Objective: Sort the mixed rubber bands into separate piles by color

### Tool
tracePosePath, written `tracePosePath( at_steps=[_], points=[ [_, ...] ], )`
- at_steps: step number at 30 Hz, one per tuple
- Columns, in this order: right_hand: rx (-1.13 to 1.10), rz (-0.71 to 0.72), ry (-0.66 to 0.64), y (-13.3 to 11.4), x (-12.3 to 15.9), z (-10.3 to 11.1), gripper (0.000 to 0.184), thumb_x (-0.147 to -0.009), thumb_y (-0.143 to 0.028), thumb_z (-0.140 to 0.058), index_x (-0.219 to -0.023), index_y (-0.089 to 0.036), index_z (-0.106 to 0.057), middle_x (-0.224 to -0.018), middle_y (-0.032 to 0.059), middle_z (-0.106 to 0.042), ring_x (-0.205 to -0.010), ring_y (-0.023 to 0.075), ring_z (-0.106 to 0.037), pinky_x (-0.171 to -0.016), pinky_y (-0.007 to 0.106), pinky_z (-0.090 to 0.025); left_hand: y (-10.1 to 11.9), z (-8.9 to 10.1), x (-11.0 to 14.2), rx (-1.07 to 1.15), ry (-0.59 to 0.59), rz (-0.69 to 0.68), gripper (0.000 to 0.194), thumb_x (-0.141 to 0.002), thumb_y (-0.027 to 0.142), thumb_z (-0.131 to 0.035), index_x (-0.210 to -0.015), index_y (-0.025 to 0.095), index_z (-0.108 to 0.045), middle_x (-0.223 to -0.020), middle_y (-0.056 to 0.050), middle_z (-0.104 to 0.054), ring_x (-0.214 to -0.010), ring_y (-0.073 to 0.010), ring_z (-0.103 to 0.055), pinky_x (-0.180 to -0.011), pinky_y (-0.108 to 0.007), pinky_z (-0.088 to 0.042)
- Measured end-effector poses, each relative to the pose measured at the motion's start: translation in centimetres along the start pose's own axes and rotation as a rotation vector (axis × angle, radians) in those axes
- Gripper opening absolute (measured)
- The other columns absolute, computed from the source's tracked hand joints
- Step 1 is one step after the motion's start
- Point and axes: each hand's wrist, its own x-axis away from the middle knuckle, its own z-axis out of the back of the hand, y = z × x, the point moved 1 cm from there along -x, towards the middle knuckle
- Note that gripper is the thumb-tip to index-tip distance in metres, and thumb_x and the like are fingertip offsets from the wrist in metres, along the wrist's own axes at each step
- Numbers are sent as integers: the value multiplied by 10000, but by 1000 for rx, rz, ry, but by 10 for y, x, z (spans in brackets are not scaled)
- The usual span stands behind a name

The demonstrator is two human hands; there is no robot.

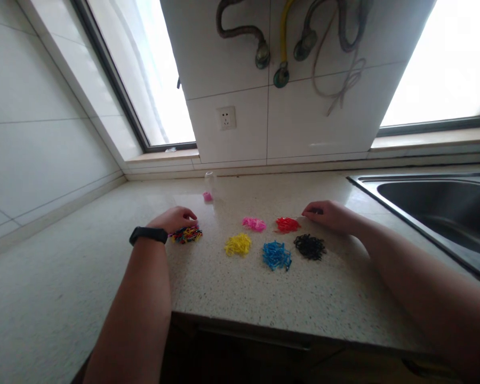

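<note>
My left hand point(175, 218), with a dark band on the wrist, rests at the back of a mixed pile of small multicoloured rubber bands point(187, 234). Its fingers are curled closed at the pile; what they hold is hidden. My right hand point(324, 213) lies just right of the red rubber bands point(287, 225), its fingertips pressed together and whatever is in them too small to make out. Between the hands are separate heaps of pink rubber bands point(254, 224), yellow rubber bands point(238, 244), blue rubber bands point(277, 255) and black rubber bands point(310, 247).
A clear bottle-like container point(210, 183) stands behind the piles, with a pink cap-like piece point(207, 197) at its base. A steel sink point(364, 184) is set into the speckled counter point(224, 293) on the right. A socket point(226, 118) and hoses are on the tiled wall.
</note>
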Motion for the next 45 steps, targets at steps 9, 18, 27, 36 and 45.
tracePosePath(
  at_steps=[9,18,27,36,45],
  points=[
    [53,-5,13,-5,1,0,306,-879,-446,-549,-950,-232,-755,-838,42,-746,-714,187,-643,-664,310,-472,-1,-5,-2,29,-32,37,411,-739,477,-591,-975,181,-751,-947,-80,-742,-809,-223,-677,-668,-283,-479],
    [58,-6,8,-5,1,0,302,-876,-447,-553,-951,-239,-759,-855,40,-746,-715,186,-637,-669,313,-458,4,-2,-1,73,7,1,424,-746,503,-550,-949,178,-731,-913,-69,-749,-832,-228,-674,-727,-293,-480],
    [46,-4,12,-4,0,0,304,-864,-460,-568,-938,-237,-761,-853,49,-746,-708,190,-635,-665,321,-457,6,-2,0,66,5,24,467,-753,571,-542,-936,180,-720,-881,-70,-742,-815,-235,-665,-733,-305,-466],
    [58,8,-7,-6,1,0,312,-881,-458,-547,-951,-238,-757,-887,45,-752,-734,189,-645,-687,322,-468,12,-2,1,73,-8,6,434,-768,561,-531,-920,188,-691,-847,-52,-730,-792,-225,-657,-698,-298,-458],
    [65,7,-7,-11,3,2,317,-876,-462,-544,-943,-237,-756,-849,43,-746,-705,184,-631,-661,315,-465,17,-1,3,120,22,-42,409,-786,503,-539,-999,195,-704,-971,-60,-738,-837,-212,-671,-739,-287,-492]
  ],
)
